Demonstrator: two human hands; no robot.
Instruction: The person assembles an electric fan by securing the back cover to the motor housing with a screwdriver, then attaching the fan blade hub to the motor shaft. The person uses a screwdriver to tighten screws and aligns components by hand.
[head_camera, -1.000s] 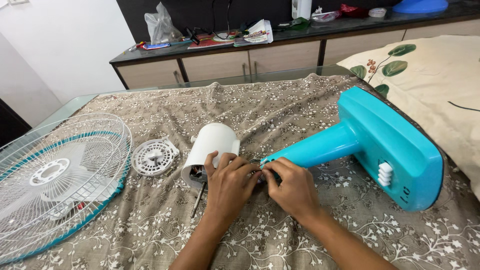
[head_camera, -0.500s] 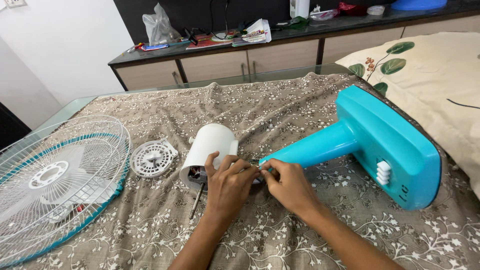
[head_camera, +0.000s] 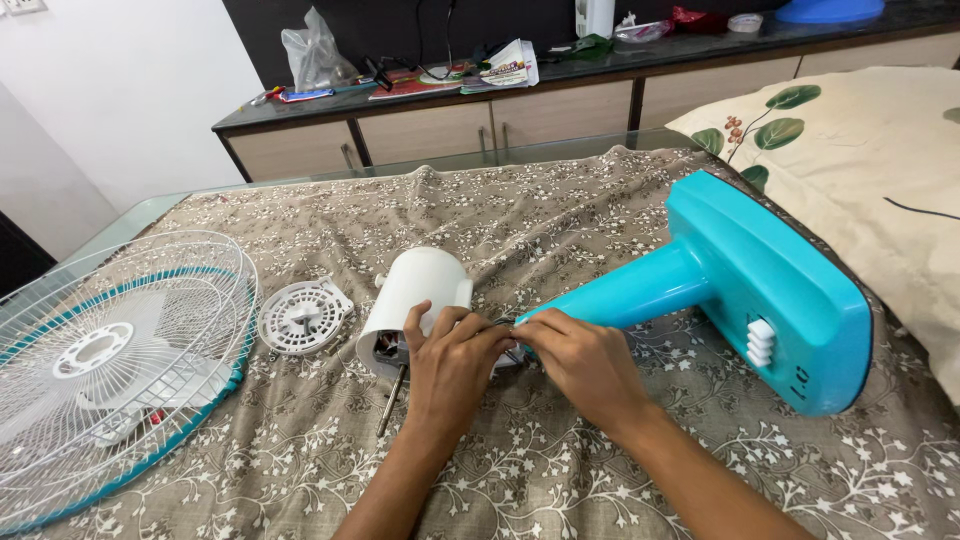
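Left hand (head_camera: 452, 362) clasps the white motor housing (head_camera: 415, 295) — right hand (head_camera: 580, 362) pinches at the turquoise fan stand (head_camera: 740, 285) neck's tip. At twelve o'clock — a clear plastic bag (head_camera: 315, 50), a folded printed leaflet (head_camera: 505, 65).

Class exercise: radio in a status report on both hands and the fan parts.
Left hand on white motor housing. Right hand pinching at teal stand neck. Grille lies clear, left.
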